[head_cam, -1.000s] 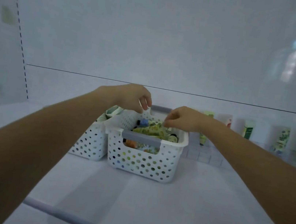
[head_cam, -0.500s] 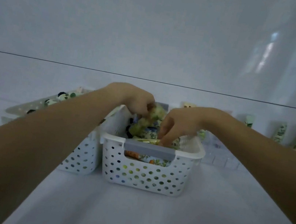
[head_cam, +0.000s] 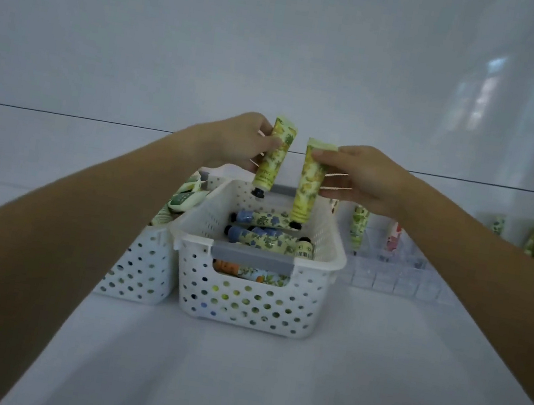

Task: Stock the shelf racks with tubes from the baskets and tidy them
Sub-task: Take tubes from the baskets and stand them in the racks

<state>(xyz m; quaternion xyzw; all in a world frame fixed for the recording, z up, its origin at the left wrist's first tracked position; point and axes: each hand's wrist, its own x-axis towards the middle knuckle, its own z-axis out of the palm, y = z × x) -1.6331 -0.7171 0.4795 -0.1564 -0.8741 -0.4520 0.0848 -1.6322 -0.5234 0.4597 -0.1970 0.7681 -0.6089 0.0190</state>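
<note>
**TRANSFER OF TWO TUBES FROM BASKET TO RACK**

**Position.** The left basket [head_cam: 141, 267] stands against the front basket [head_cam: 243, 303] on the shelf [head_cam: 267, 376]. The left hand [head_cam: 239, 144] grips the left tube [head_cam: 276, 155] round its upper half with thumb and fingers curled. The tube is cap down, above the far rim of the front basket. The right tube [head_cam: 309, 188] hangs cap down just above the basket contents. The right hand [head_cam: 369, 179] pinches it at the crimped top edge, remaining fingers extended. The rack [head_cam: 385, 279] lies near, to the right of the front basket.

**Procedure.** Lift both tubes clear of the rim before moving right. Hold the caps down, as the tubes in the rack appear to stand that way. The right-hand pinch looks light, so take a firmer hold lower on the body before insertion. Seat one tube per compartment, right hand first, as it is nearer the rack.

**Count.**
- Baskets: two.
- Left basket: several pale tubes, number not legible.
- Tubes in hand: two, both yellow-green.
- Loose tubes [head_cam: 266, 220] on top in the front basket: three, with more beneath, number hidden.
- Standing tubes [head_cam: 359, 226] in the near part of the rack: two; those at far right are blurred
</note>
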